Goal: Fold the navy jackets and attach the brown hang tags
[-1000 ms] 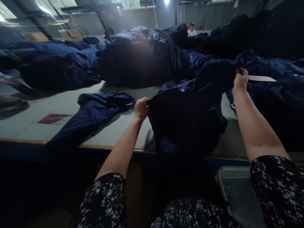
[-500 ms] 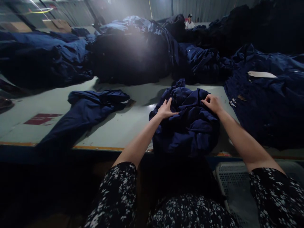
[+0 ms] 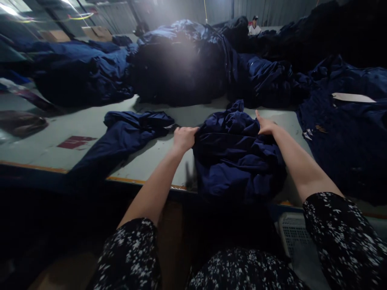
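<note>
The left hand is gripping the left edge of a bunched navy garment, its fingers closed over the fabric. The right hand is resting on the garment's upper right side, its fingers extended and open, with no pinch showing. The garment is lying on a pale work table between the hands and is hanging over the table's near edge. A second navy garment is lying just left of the left hand. Large dark navy heaps are sitting beyond, and a heap on the right is carrying a paper tag. A grey plastic crate is standing below the table's near edge, and a person in white is standing far back
</note>
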Demonstrator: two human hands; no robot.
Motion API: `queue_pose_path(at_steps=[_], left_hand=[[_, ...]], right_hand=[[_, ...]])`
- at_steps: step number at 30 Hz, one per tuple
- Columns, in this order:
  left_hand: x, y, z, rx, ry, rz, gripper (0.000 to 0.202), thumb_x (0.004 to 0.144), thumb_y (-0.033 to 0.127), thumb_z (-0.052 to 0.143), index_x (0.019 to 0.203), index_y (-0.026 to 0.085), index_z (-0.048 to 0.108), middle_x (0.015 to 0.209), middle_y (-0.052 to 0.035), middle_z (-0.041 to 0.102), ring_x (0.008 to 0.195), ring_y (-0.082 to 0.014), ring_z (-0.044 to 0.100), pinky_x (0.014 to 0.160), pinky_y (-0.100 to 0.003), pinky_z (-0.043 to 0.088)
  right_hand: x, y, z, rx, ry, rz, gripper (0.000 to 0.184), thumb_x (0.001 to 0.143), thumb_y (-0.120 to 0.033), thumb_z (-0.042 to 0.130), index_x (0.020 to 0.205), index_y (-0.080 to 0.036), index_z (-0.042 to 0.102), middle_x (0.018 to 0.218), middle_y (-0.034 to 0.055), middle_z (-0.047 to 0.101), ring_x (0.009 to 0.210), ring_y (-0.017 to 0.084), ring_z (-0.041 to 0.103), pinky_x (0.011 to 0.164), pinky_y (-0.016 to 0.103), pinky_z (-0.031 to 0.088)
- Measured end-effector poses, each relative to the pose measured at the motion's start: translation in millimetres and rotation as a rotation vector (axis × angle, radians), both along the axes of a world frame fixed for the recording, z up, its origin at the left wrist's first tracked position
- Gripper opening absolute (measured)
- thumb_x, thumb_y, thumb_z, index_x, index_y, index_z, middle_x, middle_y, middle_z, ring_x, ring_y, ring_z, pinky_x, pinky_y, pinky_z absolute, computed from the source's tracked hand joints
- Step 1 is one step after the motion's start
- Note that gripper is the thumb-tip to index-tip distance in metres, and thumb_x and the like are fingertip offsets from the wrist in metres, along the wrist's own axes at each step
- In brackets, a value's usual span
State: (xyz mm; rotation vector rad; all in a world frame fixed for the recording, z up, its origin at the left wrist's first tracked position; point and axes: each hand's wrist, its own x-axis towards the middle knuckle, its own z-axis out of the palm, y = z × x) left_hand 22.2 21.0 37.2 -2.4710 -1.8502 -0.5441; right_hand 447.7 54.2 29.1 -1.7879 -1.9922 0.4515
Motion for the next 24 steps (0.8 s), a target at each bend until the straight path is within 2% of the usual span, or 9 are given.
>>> queue_pose_path(at_steps=[2,5,7,10,14,16,19,22,24], left_hand=[[-1.5,7.7,2.5,-0.018,-0.197,0.155,0.062,0.077,0.013,0.068,0.138,0.024,0.073,0.126,-0.0112,0.079,0.122,-0.0343,0.071,0.112,-0.050,0.052],[17.8,11.9,2.5,-0.079,-0.433,0.099,0.084,0.084,0.025,0.071,0.164,0.023,0.046,0.154,-0.0154,0.062,0.139,-0.0338,0.062,0.116,-0.047,0.051],[37.2,6.9,-0.8,-0.138,-0.349,-0.006,0.101,0.084,0.044,0.079,0.172,0.027,0.031,0.172,-0.0172,0.041,0.158,-0.0408,0.041,0.124,-0.057,0.039],[59.5,-6.6,-11.4,-0.276,-0.063,-0.130,0.140,0.060,0.065,0.095,0.174,0.030,0.023,0.180,-0.0229,0.018,0.163,-0.0532,0.019,0.125,-0.072,0.027],[67.1,-20.1,-29.1,-0.306,0.083,-0.222,0.133,0.059,0.065,0.096,0.170,0.024,0.036,0.164,-0.0270,0.048,0.150,-0.0504,0.047,0.123,-0.062,0.036],[65.1,-24.4,-35.8,-0.258,0.073,-0.271,0.113,0.063,0.063,0.095,0.161,0.027,0.050,0.154,-0.0206,0.060,0.142,-0.0464,0.056,0.122,-0.058,0.039],[60.0,-30.9,-42.1,-0.217,0.036,-0.342,0.091,0.067,0.060,0.094,0.147,0.029,0.064,0.150,-0.0150,0.065,0.138,-0.0432,0.059,0.123,-0.059,0.037],[55.7,-36.7,-46.1,-0.222,0.009,-0.422,0.079,0.071,0.055,0.092,0.142,0.029,0.068,0.148,-0.0136,0.067,0.139,-0.0407,0.059,0.128,-0.062,0.030],[54.4,-38.9,-48.6,-0.232,-0.007,-0.457,0.074,0.074,0.052,0.090,0.141,0.028,0.069,0.148,-0.0135,0.067,0.141,-0.0398,0.058,0.130,-0.063,0.026]], right_hand=[[-11.1,-7.6,-1.2,-0.091,-0.121,-0.007,0.117,0.054,-0.012,0.087,0.164,-0.022,0.048,0.124,0.0166,0.078,0.116,0.043,0.072,0.106,0.057,0.054],[-23.8,-30.9,4.3,-0.146,-0.337,0.125,0.104,0.066,-0.015,0.078,0.164,-0.027,0.048,0.136,0.0126,0.074,0.121,0.040,0.070,0.101,0.047,0.056],[-28.5,-50.8,8.3,-0.106,-0.439,0.217,0.081,0.073,-0.016,0.071,0.153,-0.029,0.062,0.135,0.0111,0.074,0.121,0.038,0.069,0.098,0.044,0.056],[-30.9,-80.5,10.2,0.038,-0.531,0.338,0.045,0.079,-0.017,0.067,0.121,-0.026,0.080,0.126,0.0140,0.073,0.123,0.037,0.065,0.102,0.047,0.054],[-32.2,-100.9,4.9,0.263,-0.395,0.587,0.023,0.076,-0.022,0.074,0.097,-0.025,0.080,0.146,0.0120,0.060,0.145,0.039,0.048,0.121,0.056,0.041],[-33.2,-95.5,2.1,0.288,-0.216,0.652,0.034,0.075,-0.030,0.079,0.109,-0.025,0.078,0.151,0.0122,0.055,0.147,0.038,0.047,0.122,0.055,0.042],[-35.6,-67.5,3.1,0.252,-0.079,0.557,0.082,0.074,-0.040,0.082,0.150,-0.024,0.059,0.162,0.0176,0.045,0.148,0.039,0.046,0.118,0.055,0.047],[-43.3,-28.1,9.9,0.128,-0.277,0.401,0.115,0.070,-0.038,0.084,0.172,-0.026,0.032,0.179,0.0198,0.018,0.162,0.047,0.025,0.124,0.066,0.035],[-53.6,-4.1,13.6,0.029,-0.439,0.352,0.117,0.068,-0.036,0.086,0.172,-0.028,0.032,0.183,0.0174,0.008,0.164,0.054,0.010,0.123,0.078,0.024]])
